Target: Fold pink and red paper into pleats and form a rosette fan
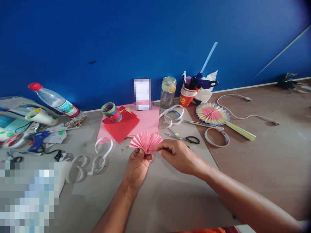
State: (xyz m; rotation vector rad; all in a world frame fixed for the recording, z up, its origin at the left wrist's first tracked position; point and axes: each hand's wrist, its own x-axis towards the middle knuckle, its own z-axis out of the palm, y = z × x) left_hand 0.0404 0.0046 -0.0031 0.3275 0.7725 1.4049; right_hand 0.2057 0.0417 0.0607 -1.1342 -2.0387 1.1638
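Observation:
A pink pleated paper fan (146,141) is spread in a half circle above the middle of the table. My left hand (139,165) grips its gathered base from below, thumb in front. At the fan's right edge, the fingers of my right hand (176,156) are closed in a pinch on the last pleat. Just behind the fan lie red paper squares (120,126) on larger pink sheets (150,121). Scissors (183,138) with black handles rest close to my right hand.
At the right, a finished round paper fan (212,114) lies near a tape roll (217,136), a utility knife (206,125) and a white cable (243,117). Behind stand a clear bottle (168,93) and red paper cups (187,96). Left are curled white strips (100,161) and a blue glue gun (39,139).

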